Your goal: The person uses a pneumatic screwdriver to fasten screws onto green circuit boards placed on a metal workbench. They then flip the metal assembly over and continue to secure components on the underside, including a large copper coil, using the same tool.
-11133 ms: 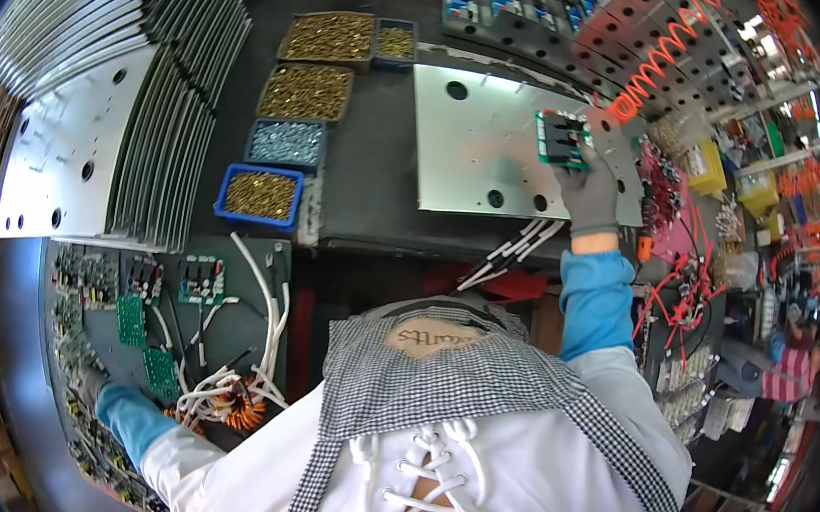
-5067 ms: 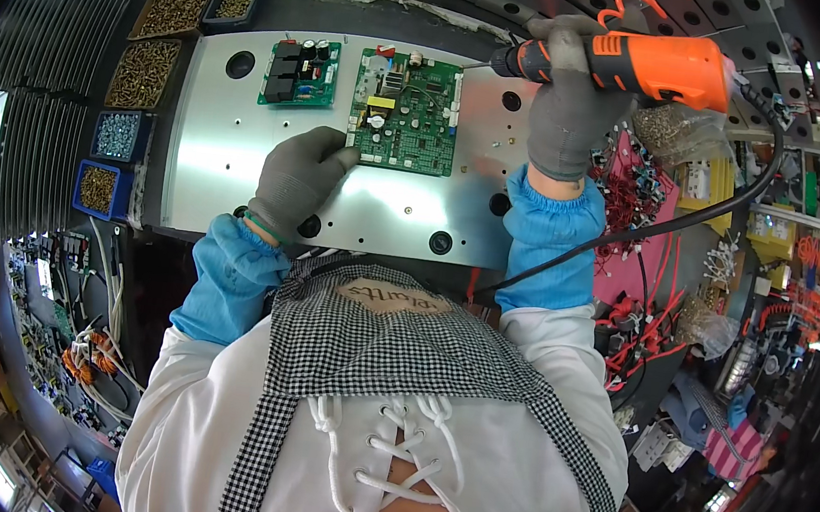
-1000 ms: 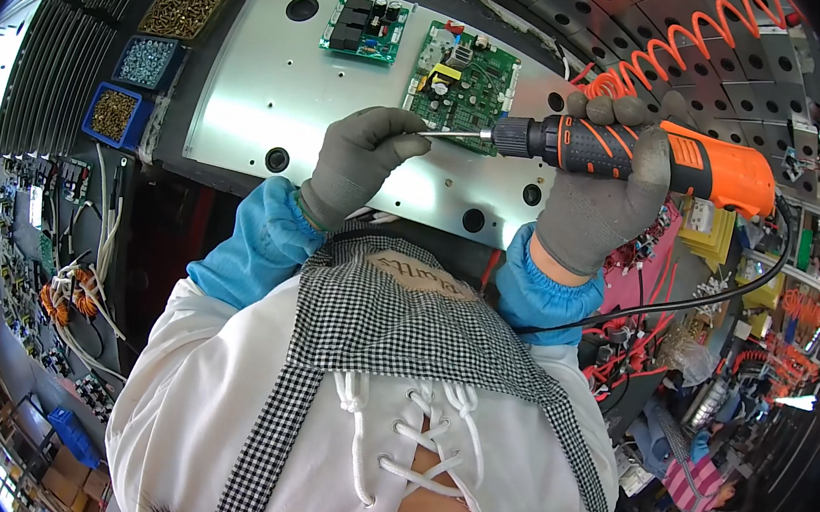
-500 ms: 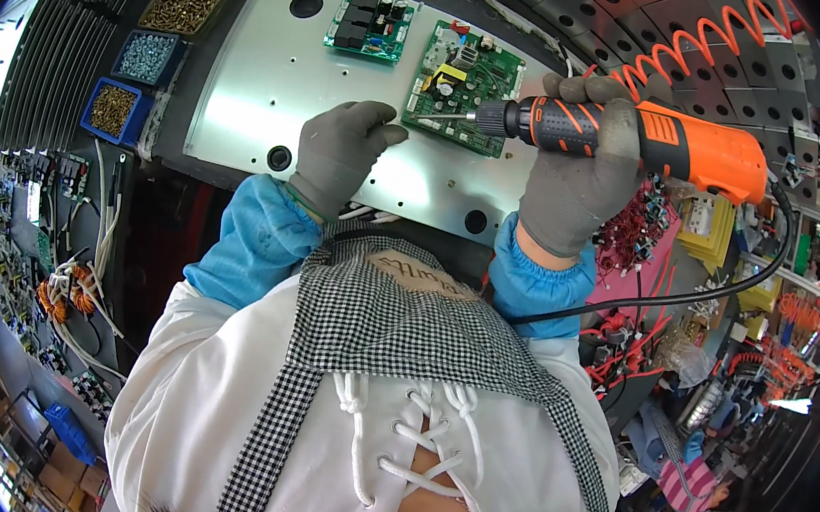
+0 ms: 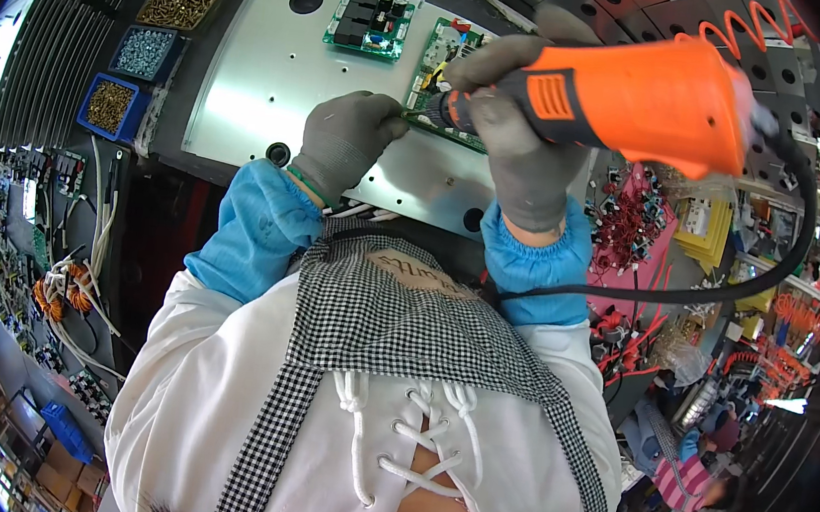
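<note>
Metal sheets [image 5: 63,40] are standing in a row at the upper left of the frame, and a shiny metal plate [image 5: 246,109] is lying on a dark bench [image 5: 201,59] at the top middle. Silver screws [image 5: 142,52] and gold screws [image 5: 108,107] are being kept in small trays near the plate's left side.

At the upper right, an orange power screwdriver [image 5: 636,100] is being held by the gloved right hand [image 5: 523,133], with fingers wrapped tight around its dark front part. Its nose is being pointed left, over the lower left corner of a big green board [image 5: 442,45]. Much of this board is being hidden by the tool and the hand. A small green board [image 5: 369,24] is sitting on the plate, to the left of the big one.

Just beside the tool's nose, the gloved left hand [image 5: 348,135] is being held with finger and thumb close to each other. Whether they are touching, or pinching something tiny, cannot be told.

The tool is looking stiff and a bit heavy, with weight likely being pulled toward its thick back end and its black cable [image 5: 676,292], so its middle seems best for holding. The boards are looking light, stiff and easy to break; they are best being held by the edges. The plate is looking smooth and maybe slippery.
</note>
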